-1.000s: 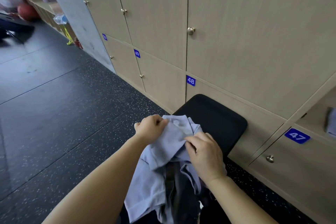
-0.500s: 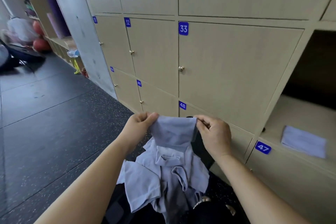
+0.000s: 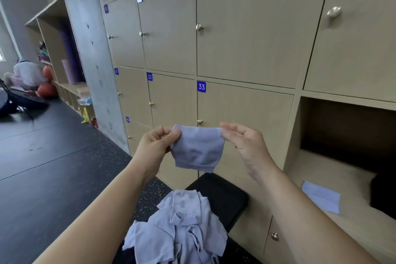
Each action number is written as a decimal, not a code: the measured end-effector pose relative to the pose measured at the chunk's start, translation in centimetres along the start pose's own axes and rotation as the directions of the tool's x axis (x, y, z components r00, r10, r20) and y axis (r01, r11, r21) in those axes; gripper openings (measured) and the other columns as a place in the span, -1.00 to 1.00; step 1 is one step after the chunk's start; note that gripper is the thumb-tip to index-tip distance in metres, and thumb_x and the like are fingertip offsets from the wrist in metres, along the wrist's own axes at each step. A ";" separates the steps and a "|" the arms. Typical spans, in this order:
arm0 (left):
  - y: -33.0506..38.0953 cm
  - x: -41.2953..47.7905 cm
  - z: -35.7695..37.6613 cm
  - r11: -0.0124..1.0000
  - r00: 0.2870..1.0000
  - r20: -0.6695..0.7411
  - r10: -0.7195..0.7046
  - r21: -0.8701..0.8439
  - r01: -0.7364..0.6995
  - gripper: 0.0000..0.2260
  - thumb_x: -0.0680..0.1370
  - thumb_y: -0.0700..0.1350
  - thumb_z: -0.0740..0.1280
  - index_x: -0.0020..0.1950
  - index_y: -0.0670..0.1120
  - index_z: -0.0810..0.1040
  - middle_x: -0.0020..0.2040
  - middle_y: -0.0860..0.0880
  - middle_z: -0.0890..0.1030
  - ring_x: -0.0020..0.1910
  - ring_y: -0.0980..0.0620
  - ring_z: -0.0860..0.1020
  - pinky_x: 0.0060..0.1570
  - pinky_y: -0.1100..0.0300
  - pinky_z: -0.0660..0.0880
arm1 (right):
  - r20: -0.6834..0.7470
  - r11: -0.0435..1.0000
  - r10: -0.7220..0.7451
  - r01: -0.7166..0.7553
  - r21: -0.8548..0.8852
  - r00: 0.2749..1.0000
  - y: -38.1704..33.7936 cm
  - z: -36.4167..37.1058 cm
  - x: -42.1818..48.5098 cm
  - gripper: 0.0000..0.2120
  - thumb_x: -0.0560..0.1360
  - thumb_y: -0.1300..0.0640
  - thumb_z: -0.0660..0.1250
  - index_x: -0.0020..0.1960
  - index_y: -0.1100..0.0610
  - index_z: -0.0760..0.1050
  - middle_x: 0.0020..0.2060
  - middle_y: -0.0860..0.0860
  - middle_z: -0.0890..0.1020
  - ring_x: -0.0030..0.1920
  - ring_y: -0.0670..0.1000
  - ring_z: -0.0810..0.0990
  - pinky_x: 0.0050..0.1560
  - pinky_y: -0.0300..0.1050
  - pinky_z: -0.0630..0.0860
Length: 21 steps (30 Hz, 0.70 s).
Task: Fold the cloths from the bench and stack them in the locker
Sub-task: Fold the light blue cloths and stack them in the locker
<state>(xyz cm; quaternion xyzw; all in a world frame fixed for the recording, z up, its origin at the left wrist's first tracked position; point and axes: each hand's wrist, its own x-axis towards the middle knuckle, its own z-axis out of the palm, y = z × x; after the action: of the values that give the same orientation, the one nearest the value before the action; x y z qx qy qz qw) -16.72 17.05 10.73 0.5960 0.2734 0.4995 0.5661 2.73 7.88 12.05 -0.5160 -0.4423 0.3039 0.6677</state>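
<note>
Both hands' fingers (image 3: 171, 135) pinch the cloth (image 3: 198, 148) (top corners).

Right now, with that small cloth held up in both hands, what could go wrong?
The held cloth is only pinched at its top corners by the left hand and right hand, so it could slip. The loose pile on the bench might slide to the floor.

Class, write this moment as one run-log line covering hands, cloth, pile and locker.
left hand: pinches cloth corner | right hand: pinches other corner | pile: on bench | locker: open, folded cloth inside
</note>
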 end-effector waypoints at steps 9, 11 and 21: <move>3.0 -0.2 1.8 0.996 0.995 -0.038 0.089 0.026 -0.088 -0.90 0.57 -0.21 0.34 -0.13 -0.16 0.60 -0.30 0.08 0.63 -0.31 0.22 0.55 -0.14 0.35 0.45 | -0.074 0.978 -0.153 0.141 -0.152 0.985 -3.9 -0.9 0.7 -0.77 0.48 0.33 0.36 0.05 0.07 0.56 -0.23 0.01 0.68 -0.21 -0.14 0.61 -0.21 -0.48 0.45; 3.5 -0.3 2.3 0.996 0.996 -0.014 0.085 -0.014 -0.085 -0.89 0.58 -0.20 0.33 -0.14 -0.15 0.59 -0.30 0.06 0.62 -0.31 0.17 0.54 -0.13 0.29 0.45 | -0.080 0.977 -0.170 0.157 -0.144 0.982 -4.3 -0.9 0.6 -0.78 0.49 0.34 0.34 0.02 0.06 0.54 -0.27 0.03 0.65 -0.22 -0.10 0.58 -0.18 -0.45 0.46; 4.8 -0.2 4.1 0.997 0.994 -0.090 0.060 -0.038 -0.064 -0.90 0.56 -0.13 0.38 -0.04 -0.17 0.58 -0.30 0.03 0.61 -0.37 0.10 0.52 -0.38 0.26 0.44 | -0.095 0.966 -0.201 0.182 -0.183 0.975 -4.6 -1.6 0.4 -0.85 0.47 0.32 0.38 -0.15 0.08 0.58 -0.28 0.02 0.62 -0.27 -0.06 0.57 -0.16 -0.16 0.58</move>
<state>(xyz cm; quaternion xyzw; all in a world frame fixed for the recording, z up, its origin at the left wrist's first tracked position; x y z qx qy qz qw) -14.28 14.19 15.77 0.5696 0.2694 0.5484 0.5497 4.14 6.21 16.39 -0.5433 -0.4764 0.1685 0.6705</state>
